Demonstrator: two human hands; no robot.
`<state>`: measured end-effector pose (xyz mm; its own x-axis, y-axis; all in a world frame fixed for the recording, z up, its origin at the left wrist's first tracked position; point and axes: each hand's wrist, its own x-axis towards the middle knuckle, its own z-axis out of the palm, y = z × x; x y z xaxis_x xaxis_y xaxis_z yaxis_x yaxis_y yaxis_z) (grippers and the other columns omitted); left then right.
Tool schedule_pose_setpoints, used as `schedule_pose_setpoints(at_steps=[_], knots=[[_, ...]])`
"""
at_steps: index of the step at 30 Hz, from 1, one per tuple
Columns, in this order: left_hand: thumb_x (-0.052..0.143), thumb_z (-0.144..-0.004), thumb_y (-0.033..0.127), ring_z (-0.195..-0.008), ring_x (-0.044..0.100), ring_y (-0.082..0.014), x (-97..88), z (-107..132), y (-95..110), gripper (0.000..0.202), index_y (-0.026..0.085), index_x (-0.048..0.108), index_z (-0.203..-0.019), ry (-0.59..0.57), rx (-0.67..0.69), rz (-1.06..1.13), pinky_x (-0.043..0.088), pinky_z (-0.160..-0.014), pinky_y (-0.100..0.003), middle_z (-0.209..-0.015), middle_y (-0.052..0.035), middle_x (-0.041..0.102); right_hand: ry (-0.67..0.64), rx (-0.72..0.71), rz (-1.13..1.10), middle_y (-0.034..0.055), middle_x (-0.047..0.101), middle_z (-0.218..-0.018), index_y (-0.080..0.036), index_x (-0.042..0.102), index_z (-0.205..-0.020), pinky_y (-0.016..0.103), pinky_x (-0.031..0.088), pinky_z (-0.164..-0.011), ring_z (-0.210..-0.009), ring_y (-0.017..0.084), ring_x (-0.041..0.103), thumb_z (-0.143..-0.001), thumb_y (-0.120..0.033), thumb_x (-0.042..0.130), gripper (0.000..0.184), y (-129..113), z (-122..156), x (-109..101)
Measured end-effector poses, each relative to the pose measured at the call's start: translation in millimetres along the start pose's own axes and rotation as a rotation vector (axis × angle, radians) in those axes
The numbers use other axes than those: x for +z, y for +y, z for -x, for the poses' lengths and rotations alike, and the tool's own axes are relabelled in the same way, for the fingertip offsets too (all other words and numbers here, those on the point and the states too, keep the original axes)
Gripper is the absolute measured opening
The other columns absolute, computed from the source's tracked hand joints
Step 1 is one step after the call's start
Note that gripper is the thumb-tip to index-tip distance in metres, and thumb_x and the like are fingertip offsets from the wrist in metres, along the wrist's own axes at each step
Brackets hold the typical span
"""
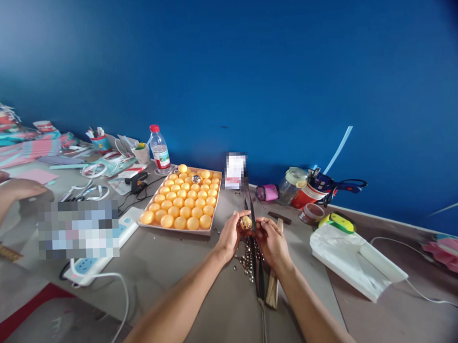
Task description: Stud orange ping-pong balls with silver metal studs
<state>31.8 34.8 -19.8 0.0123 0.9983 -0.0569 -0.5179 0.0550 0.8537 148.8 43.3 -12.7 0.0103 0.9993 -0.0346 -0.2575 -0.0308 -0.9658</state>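
Note:
My left hand [227, 239] is closed around a small yellow-orange ball [246, 222], apparently a ping-pong ball, with shiny bits on its surface. Close to its right side, my right hand [272, 239] has thumb and fingers pinched together. Whatever is between those fingertips is too small to make out. Beneath both hands, many small shiny silver beads [248, 263] lie scattered on the table. A dark strap [259, 278] runs between the hands, beside a wooden strip [272, 292]. To the left, a shallow tray [174, 229] holds rows of orange balls and a silver-covered ball [196, 179].
A water bottle [159, 151], glue gun [137, 182] and white power strip [104, 246] are to the left. At right are a jar [295, 181], a red-and-blue container [308, 193] and a white packet [358, 259]. Another person's arm [15, 194] reaches in at far left.

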Motion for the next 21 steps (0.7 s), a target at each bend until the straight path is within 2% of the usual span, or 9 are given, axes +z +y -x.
schedule_pose_setpoints(at_steps=[9, 12, 15, 18, 21], knots=[[0.049, -0.081, 0.047, -0.059, 0.051, -0.0098, 5.6, 1.4, 5.3, 0.042, 0.016, 0.061, -0.107, 0.007, -0.059, 0.205, 0.042, -0.054, -0.022, -0.072, -0.0005, 0.056, -0.008, 0.034, -0.122, -0.0051, 0.047, -0.061, -0.024, 0.058, -0.077, 0.026, 0.031, -0.05, -0.047, 0.009, 0.036, -0.073, -0.032, 0.056, 0.01, -0.6, 0.6, 2.2], [0.056, -0.077, 0.035, -0.065, 0.054, -0.011, 5.6, 1.2, 5.7, 0.038, 0.016, 0.06, -0.109, 0.027, -0.036, 0.194, 0.044, -0.059, -0.023, -0.08, -0.0021, 0.059, 0.006, 0.035, -0.136, -0.0058, 0.048, -0.062, -0.023, 0.058, -0.075, 0.025, 0.031, -0.05, -0.046, 0.008, 0.034, -0.072, -0.035, 0.061, 0.013, -1.0, 0.8, 3.5], [0.059, -0.072, 0.024, -0.069, 0.058, -0.0117, 3.8, 0.4, 3.7, 0.044, 0.018, 0.057, -0.115, 0.035, -0.039, 0.144, 0.047, -0.067, -0.025, -0.087, -0.0022, 0.062, 0.025, 0.035, -0.194, -0.0063, 0.05, -0.061, -0.022, 0.058, -0.071, 0.024, 0.031, -0.05, -0.047, 0.006, 0.035, -0.067, -0.034, 0.067, 0.016, -2.3, 1.3, 4.8], [0.059, -0.072, 0.022, -0.075, 0.06, -0.0132, 2.4, 0.4, 3.4, 0.048, 0.02, 0.055, -0.119, 0.055, -0.021, 0.061, 0.048, -0.074, -0.028, -0.095, -0.0029, 0.063, -0.009, 0.054, -0.232, -0.0053, 0.054, -0.063, -0.021, 0.063, -0.075, 0.024, 0.034, -0.054, -0.05, 0.007, 0.041, -0.065, -0.032, 0.07, 0.017, -4.4, 2.3, 5.9], [0.058, -0.074, 0.022, -0.091, 0.06, -0.0167, 2.7, 1.5, 7.0, 0.046, 0.02, 0.055, -0.12, 0.068, 0.022, -0.088, 0.046, -0.085, -0.031, -0.107, -0.0044, 0.063, -0.047, 0.085, -0.22, -0.0036, 0.06, -0.069, -0.021, 0.064, -0.082, 0.025, 0.037, -0.059, -0.056, 0.009, 0.047, -0.062, -0.028, 0.071, 0.022, -5.2, 3.2, 6.5]])
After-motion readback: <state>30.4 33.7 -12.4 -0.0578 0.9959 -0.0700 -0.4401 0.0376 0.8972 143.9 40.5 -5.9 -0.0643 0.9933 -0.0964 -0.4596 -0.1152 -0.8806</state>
